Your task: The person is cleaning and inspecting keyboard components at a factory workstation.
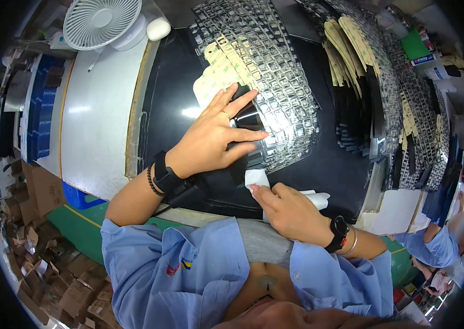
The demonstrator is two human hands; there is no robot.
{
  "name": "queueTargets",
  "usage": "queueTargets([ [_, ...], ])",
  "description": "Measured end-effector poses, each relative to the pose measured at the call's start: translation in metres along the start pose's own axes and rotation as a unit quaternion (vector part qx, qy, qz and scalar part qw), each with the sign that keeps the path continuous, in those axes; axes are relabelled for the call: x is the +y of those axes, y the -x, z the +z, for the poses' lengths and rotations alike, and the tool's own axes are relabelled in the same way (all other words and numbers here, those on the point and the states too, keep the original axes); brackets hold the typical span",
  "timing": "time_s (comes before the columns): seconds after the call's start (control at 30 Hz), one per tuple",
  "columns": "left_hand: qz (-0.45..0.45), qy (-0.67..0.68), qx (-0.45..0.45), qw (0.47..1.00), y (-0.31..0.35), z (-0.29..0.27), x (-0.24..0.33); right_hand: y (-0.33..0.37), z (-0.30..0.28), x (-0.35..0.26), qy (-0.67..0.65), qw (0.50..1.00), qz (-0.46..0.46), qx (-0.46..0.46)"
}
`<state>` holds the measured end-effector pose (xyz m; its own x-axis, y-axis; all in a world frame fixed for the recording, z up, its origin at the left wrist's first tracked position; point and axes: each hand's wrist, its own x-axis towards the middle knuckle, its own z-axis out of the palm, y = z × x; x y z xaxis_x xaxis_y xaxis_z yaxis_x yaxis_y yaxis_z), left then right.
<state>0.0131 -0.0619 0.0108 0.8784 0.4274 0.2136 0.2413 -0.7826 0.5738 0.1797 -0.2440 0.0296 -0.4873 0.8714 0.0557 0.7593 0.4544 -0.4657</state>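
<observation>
My left hand (210, 134) lies with fingers spread over a glossy dark panel (248, 122). Its fingertips reach the edge of a long black-and-silver sheet (281, 82) patterned with rows of small rectangular outlines. Just beyond those fingers sits a cream piece with green marks (210, 82), partly overlapping the patterned sheet. Close to my body, my right hand (295, 216) pinches a folded white wipe (256, 178), held near the sheet's lower end. More of the white material shows behind the right hand. All this rests on a black work mat (336, 181).
A white fan (102, 19) and a rounded white object (158, 29) stand at the back left. Stacks of patterned sheets (413, 104) and cream strips (359, 46) line the right side. Cardboard boxes (76, 296) cover the floor at lower left. Another person (434, 247) sits at far right.
</observation>
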Motion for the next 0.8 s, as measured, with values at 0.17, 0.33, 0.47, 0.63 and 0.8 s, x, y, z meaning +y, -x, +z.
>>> queueTargets([
  [0.17, -0.011, 0.013, -0.012, 1.0, 0.0, 0.001, -0.002, 0.006, 0.004, -0.001, -0.105, 0.989, -0.071, -0.078],
  [0.33, -0.008, 0.006, -0.01, 1.0, 0.001, 0.003, -0.005, -0.002, -0.008, 0.014, -0.103, 0.989, -0.081, -0.071],
  [0.47, 0.001, -0.027, -0.02, 0.999, 0.001, 0.003, -0.009, -0.031, -0.011, 0.028, 0.002, 0.998, -0.008, 0.063],
  [0.63, 0.0, 0.008, -0.01, 1.0, 0.002, 0.003, -0.008, -0.011, 0.004, 0.003, 0.036, 0.999, -0.009, 0.011],
  [0.8, 0.012, -0.005, -0.009, 1.0, 0.004, 0.003, -0.01, 0.015, -0.006, 0.006, -0.086, 0.985, -0.106, -0.102],
])
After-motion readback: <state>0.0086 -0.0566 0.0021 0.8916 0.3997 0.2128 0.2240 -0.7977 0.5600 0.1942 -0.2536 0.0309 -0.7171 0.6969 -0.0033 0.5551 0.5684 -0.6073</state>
